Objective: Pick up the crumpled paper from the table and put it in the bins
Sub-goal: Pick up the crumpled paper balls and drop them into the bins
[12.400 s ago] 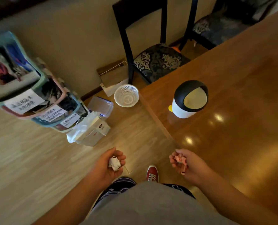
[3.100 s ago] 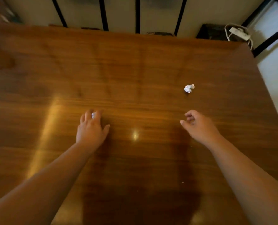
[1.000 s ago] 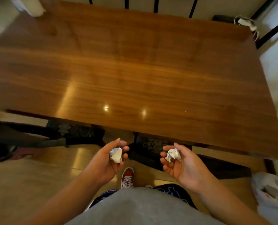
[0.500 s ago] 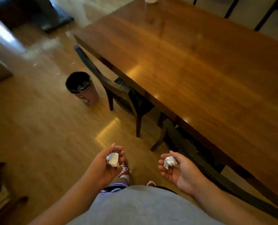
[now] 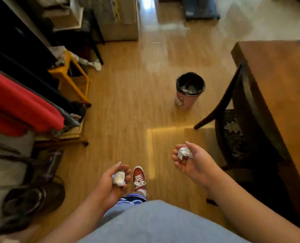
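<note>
My left hand (image 5: 110, 185) is held palm up at waist height and curls around a white crumpled paper ball (image 5: 119, 178). My right hand (image 5: 193, 163) is also palm up, a little higher and to the right, gripping a second white crumpled paper ball (image 5: 184, 152). A pink bin (image 5: 189, 91) with a black liner stands on the wooden floor ahead and slightly right; white paper lies inside it. The wooden table (image 5: 284, 88) runs along the right edge.
A dark chair (image 5: 237, 109) is pushed against the table, between it and the bin. Shelves, a red fabric bundle (image 5: 21, 106), a yellow stool (image 5: 72, 76) and shoes (image 5: 31, 199) line the left side. My red shoe (image 5: 138, 177) shows on the floor between my hands.
My view has swung left, away from the table; the pink bin now stands ahead instead of at the far left. Both hands still hold their paper balls, the right one a bit higher.
</note>
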